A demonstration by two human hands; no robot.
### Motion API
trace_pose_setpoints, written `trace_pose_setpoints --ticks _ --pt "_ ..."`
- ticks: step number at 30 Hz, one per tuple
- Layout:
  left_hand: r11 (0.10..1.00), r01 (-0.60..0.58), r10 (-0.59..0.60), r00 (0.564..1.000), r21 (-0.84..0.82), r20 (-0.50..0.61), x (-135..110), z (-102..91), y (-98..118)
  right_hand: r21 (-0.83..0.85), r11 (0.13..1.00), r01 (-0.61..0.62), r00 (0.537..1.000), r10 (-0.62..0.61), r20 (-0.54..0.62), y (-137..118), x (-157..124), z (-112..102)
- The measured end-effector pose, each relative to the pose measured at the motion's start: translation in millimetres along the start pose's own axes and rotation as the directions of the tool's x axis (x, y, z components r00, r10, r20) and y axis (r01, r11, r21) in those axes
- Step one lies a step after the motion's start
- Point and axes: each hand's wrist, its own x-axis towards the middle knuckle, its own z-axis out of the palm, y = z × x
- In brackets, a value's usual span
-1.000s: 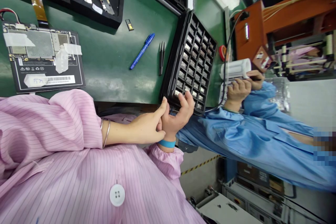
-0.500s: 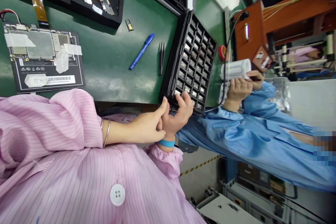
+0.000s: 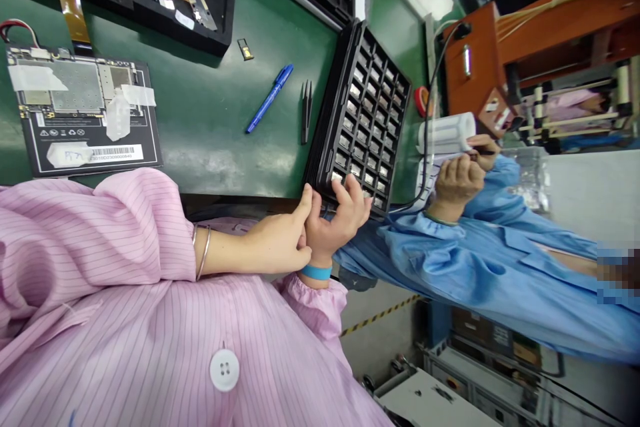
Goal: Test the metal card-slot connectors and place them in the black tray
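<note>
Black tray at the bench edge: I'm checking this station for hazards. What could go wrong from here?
The black tray sits at the bench edge under the right hand, so a knock could spill the small metal parts from its open pockets. The black cable and co-worker's blue sleeve beside it could also snag it.

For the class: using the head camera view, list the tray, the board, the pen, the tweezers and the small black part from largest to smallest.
1. Tray and board: they look about equal, so unranked.
2. Pen
3. Tweezers, only slightly shorter than the pen
4. Small black part
</note>
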Motion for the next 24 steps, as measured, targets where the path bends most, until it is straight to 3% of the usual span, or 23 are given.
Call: trace_pose_setpoints --ticks 6,10,16,24 --pt "0.981 0.000 0.009 0.999 -0.196 0.048 1 0.3 -3 0.009 1.000 -0.002 1.000 0.002 -0.001 2 0 0" --pt "0.910 0.056 -0.027 0.997 -0.411 0.077 2 -0.6 0 0.008 1.000 0.004 1.000 -0.004 -0.015 4 0 1" --pt "0.622 0.101 -0.048 0.995 -0.776 0.091 3 0.1 7 -0.001 1.000 -0.007 1.000 0.007 -0.015 7 -3 3" --pt "0.300 0.150 -0.157 0.982 -0.942 0.106 3 -17.7 25 0.041 0.998 -0.045 0.999 0.045 -0.008 5 -4 0"
